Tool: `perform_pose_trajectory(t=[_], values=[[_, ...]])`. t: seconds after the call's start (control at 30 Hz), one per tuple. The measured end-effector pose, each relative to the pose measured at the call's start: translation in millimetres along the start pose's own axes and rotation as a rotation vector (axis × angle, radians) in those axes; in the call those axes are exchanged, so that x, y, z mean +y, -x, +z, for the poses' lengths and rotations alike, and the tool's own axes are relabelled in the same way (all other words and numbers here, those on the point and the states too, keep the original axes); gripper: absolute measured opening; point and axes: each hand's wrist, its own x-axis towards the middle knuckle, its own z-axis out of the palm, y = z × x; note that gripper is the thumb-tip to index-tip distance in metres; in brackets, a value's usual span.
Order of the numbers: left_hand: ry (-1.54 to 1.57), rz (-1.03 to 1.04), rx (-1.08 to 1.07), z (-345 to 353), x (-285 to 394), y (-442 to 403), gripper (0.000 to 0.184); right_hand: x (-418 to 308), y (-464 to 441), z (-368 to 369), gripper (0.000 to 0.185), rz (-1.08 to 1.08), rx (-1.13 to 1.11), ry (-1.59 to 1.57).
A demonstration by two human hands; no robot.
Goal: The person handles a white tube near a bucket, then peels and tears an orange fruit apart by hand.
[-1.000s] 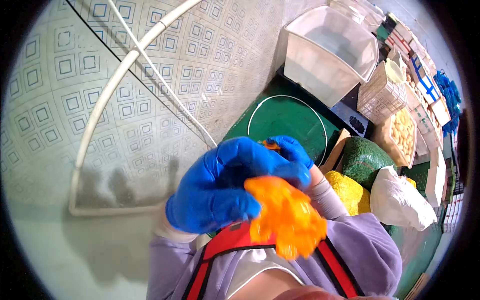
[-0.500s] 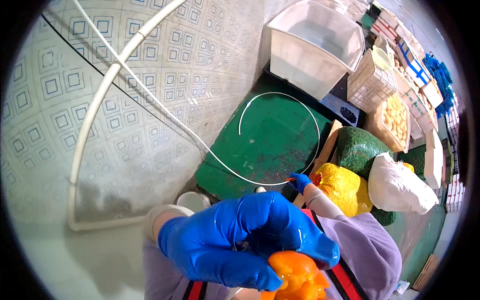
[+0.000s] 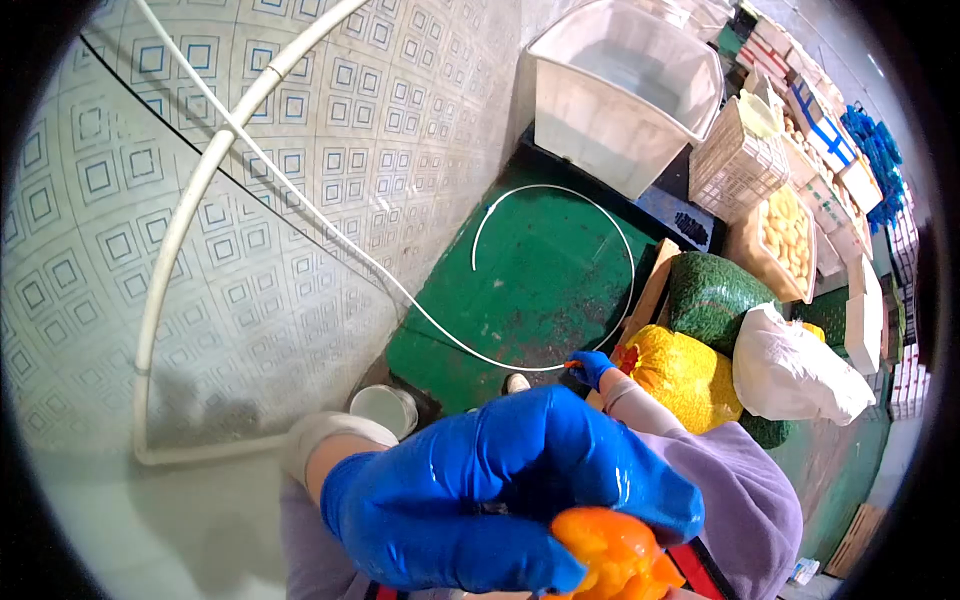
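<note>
My left hand, in a wet blue rubber glove, fills the lower middle of the view. Its thumb and fingers curl round a glossy, lumpy orange thing whose kind I cannot make out; the view's bottom edge cuts it off. Farther away, my right hand, also blue-gloved, is closed at the thin white hose. A small orange piece shows where hose and glove meet. From there the hose loops over the green floor and also runs up to the left. A yellow mesh sack lies just right of that hand.
A large white tub of water stands at the back, beside a plastic crate and a bin of yellowish produce. Green and white sacks lie to the right. A thick pipe runs before the tiled wall; a bucket sits below.
My left hand and the orange thing have shifted slightly right and down. My right hand keeps its hold on the hose. The background has slid a little left, and more of the bucket shows.
</note>
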Motion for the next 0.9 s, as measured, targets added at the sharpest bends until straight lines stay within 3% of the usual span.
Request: perform_pose_trajectory(t=[0.13,0.23,0.3,0.5,0.63,0.7,0.8,0.9], values=[[-0.005,-0.009,0.015,1,1,-4,0.031,11,-16,-1,0.019,0.120,-0.063,-0.170],[-0.009,-0.019,0.023,2,0,-4,0.031,7,-6,1,0.021,0.044,-0.017,-0.197],[-0.003,-0.022,0.026,1,1,-5,0.031,-2,16,2,0.021,-0.089,-0.019,-0.009],[-0.003,-0.037,0.037,-1,1,-10,0.030,35,-54,-12,0.021,-0.063,-0.016,-0.161],[-0.005,-0.051,0.046,-3,2,-11,0.030,31,-37,-11,0.018,-0.115,0.049,-0.131],[-0.004,-0.053,0.051,-4,3,-12,0.029,32,-40,-16,0.016,0.032,-0.033,-0.204],[0.001,-0.066,0.051,-4,2,-13,0.029,43,-56,-25,0.016,-0.039,-0.108,-0.103],[0.012,-0.075,0.048,-4,0,-15,0.029,30,-21,-14,0.015,-0.020,-0.021,-0.206]])
